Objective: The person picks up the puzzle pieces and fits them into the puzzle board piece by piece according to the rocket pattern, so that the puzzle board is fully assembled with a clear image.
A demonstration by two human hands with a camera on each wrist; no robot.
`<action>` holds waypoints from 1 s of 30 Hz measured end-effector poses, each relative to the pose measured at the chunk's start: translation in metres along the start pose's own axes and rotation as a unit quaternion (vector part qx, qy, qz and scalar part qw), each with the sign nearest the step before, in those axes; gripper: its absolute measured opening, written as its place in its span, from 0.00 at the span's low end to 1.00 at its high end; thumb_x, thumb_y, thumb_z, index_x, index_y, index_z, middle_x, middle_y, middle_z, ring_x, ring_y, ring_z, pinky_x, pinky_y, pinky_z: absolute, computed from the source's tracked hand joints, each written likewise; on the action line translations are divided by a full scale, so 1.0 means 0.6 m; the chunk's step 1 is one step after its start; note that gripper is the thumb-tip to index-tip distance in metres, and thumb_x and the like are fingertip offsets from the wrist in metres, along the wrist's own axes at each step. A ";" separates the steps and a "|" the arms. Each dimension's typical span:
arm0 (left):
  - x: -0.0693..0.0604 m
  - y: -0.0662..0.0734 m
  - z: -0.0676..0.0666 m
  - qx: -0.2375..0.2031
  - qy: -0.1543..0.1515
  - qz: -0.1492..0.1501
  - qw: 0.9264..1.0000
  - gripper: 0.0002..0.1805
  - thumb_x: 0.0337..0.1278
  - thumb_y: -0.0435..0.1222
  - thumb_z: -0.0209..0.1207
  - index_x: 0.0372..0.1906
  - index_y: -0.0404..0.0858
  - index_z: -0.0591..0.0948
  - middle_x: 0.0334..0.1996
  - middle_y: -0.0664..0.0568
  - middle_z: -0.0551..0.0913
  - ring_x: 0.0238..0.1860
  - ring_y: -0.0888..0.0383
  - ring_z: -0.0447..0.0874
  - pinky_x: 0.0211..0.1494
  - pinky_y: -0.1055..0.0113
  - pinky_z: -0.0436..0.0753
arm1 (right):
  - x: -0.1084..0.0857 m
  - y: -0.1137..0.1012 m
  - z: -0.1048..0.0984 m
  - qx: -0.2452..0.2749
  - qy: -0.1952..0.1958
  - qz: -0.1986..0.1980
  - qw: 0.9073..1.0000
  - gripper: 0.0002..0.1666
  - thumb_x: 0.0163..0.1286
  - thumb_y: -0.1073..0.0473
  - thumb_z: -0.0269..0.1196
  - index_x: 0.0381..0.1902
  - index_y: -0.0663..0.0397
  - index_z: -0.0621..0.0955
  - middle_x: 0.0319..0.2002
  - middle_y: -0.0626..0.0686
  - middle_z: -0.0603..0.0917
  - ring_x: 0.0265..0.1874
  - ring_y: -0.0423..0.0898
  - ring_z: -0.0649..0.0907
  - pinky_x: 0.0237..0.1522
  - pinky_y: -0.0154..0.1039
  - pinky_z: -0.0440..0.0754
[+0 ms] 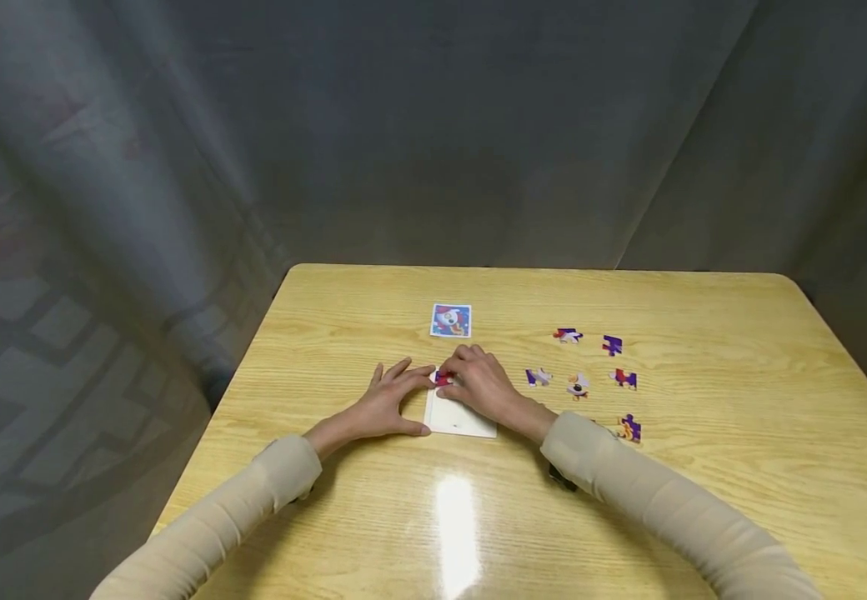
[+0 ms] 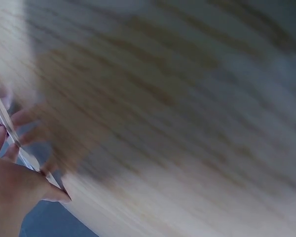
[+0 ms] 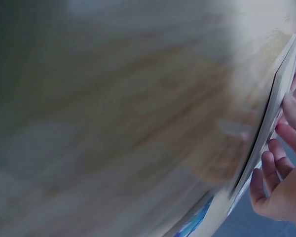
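Note:
A white square tray (image 1: 463,418) lies flat on the wooden table, a red and purple puzzle piece (image 1: 444,379) in its upper left corner. My right hand (image 1: 484,387) is over the tray, its thumb and fingers pinching at that piece and partly covering it. Along the tray's left edge my left hand (image 1: 384,406) rests with fingers and thumb spread, thumb at the lower left corner, fingertips near the upper left. In the left wrist view the left hand (image 2: 15,190) touches the tray's edge; the right wrist view shows the right hand (image 3: 286,182) beside the tray's rim (image 3: 266,118).
Behind the tray lies a square picture card (image 1: 451,320) with a rocket. Several loose puzzle pieces are spread to the right, among them a purple one (image 1: 613,344), a white one (image 1: 578,384) and a red and purple one (image 1: 624,378). Grey curtains (image 1: 478,133) hang around the table.

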State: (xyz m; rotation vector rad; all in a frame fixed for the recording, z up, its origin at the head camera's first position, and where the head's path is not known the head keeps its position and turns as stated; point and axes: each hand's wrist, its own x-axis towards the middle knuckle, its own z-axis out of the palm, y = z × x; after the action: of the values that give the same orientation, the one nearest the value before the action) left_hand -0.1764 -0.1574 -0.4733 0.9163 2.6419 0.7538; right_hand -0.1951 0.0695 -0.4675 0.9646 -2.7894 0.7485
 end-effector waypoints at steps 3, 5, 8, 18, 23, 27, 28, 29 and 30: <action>-0.001 -0.002 -0.003 0.001 -0.001 0.000 1.000 0.38 0.48 0.55 0.68 0.65 0.50 0.70 0.74 0.57 0.56 0.76 0.45 0.38 0.69 0.34 0.31 | 0.004 -0.001 0.001 0.000 0.004 -0.003 1.000 0.18 0.58 0.47 0.71 0.42 0.50 0.85 0.37 0.49 0.79 0.36 0.46 0.73 0.36 0.42 0.72; -0.001 -0.004 -0.005 0.003 0.001 0.002 1.000 0.38 0.48 0.55 0.69 0.64 0.49 0.70 0.74 0.57 0.56 0.76 0.44 0.38 0.69 0.33 0.31 | 0.009 -0.002 0.002 -0.004 0.006 -0.004 1.000 0.18 0.58 0.47 0.71 0.42 0.50 0.85 0.37 0.49 0.79 0.36 0.46 0.73 0.36 0.42 0.72; -0.002 -0.008 -0.007 0.004 0.002 0.003 1.000 0.38 0.48 0.55 0.69 0.65 0.49 0.70 0.74 0.57 0.56 0.76 0.44 0.38 0.69 0.33 0.31 | 0.014 -0.004 0.000 -0.014 0.008 -0.011 1.000 0.19 0.60 0.45 0.69 0.43 0.51 0.85 0.37 0.49 0.80 0.37 0.46 0.74 0.38 0.42 0.73; -0.002 -0.015 -0.005 0.001 0.003 -0.006 1.000 0.39 0.47 0.55 0.69 0.65 0.48 0.71 0.74 0.57 0.57 0.76 0.45 0.39 0.69 0.34 0.31 | -0.015 0.111 -0.092 -0.018 0.068 -0.022 0.997 0.16 0.68 0.53 0.63 0.48 0.57 0.83 0.46 0.55 0.84 0.47 0.53 0.76 0.47 0.52 0.73; -0.001 -0.016 -0.009 -0.014 0.001 -0.009 1.000 0.39 0.45 0.55 0.70 0.64 0.49 0.71 0.74 0.58 0.57 0.76 0.46 0.38 0.70 0.37 0.28 | -0.072 0.213 -0.144 0.021 0.086 0.061 0.994 0.21 0.64 0.58 0.67 0.53 0.60 0.81 0.49 0.60 0.83 0.51 0.60 0.74 0.49 0.60 0.67; 0.000 -0.022 -0.010 -0.010 0.006 -0.010 1.000 0.39 0.45 0.56 0.69 0.64 0.50 0.71 0.74 0.59 0.56 0.76 0.47 0.37 0.71 0.38 0.28 | -0.109 0.267 -0.168 0.031 0.027 0.133 0.990 0.35 0.66 0.49 0.65 0.67 0.55 0.71 0.63 0.63 0.73 0.62 0.67 0.64 0.58 0.69 0.56; -0.002 -0.023 -0.011 -0.008 0.007 -0.011 1.000 0.39 0.45 0.56 0.69 0.64 0.51 0.71 0.74 0.60 0.56 0.76 0.47 0.37 0.71 0.38 0.28 | -0.113 0.275 -0.171 0.030 0.012 0.145 0.989 0.37 0.66 0.47 0.65 0.69 0.54 0.69 0.66 0.64 0.69 0.63 0.68 0.61 0.59 0.70 0.54; -0.003 -0.024 -0.011 -0.006 0.009 -0.012 1.000 0.39 0.45 0.56 0.70 0.64 0.51 0.71 0.74 0.60 0.56 0.76 0.47 0.38 0.71 0.38 0.28 | -0.117 0.282 -0.172 0.032 0.001 0.151 0.988 0.39 0.66 0.46 0.65 0.70 0.53 0.67 0.68 0.64 0.67 0.65 0.68 0.60 0.60 0.71 0.52; -0.005 -0.024 -0.012 -0.005 0.010 -0.012 1.000 0.39 0.45 0.56 0.70 0.64 0.50 0.71 0.74 0.59 0.57 0.76 0.47 0.38 0.71 0.38 0.28 | -0.119 0.287 -0.172 0.033 -0.006 0.154 0.988 0.40 0.65 0.45 0.65 0.70 0.54 0.67 0.69 0.64 0.65 0.65 0.69 0.59 0.60 0.71 0.51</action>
State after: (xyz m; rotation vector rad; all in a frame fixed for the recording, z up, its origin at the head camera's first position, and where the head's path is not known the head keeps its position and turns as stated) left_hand -0.1839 -0.1716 -0.4751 0.8766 2.6581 0.7737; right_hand -0.2492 0.2753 -0.4668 0.5516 -2.9794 0.8772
